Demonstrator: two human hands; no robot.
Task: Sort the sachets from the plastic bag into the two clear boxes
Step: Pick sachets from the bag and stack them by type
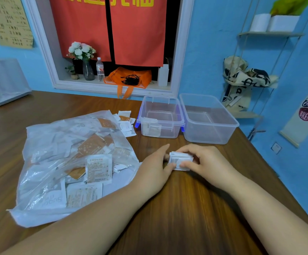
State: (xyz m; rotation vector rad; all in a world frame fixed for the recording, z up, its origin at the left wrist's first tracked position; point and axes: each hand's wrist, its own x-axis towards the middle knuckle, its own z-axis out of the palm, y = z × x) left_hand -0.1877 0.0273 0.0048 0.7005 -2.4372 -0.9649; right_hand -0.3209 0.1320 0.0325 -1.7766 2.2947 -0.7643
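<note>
Both hands together at table [177, 208] centre, just in front of the boxes. Left hand [154, 167] and right hand [206, 162] pinch opposite ends of a small stack of white sachets [180, 160], low over the wood; count in stack unreadable. Plastic bag [57, 162] lies flat to the left, full of white and orange sachets. Loose sachets [125, 122] sit at its far edge. Blue-clipped box [160, 124] holds what look like a few white sachets. Second clear box [204, 137] touches it on the right.
</note>
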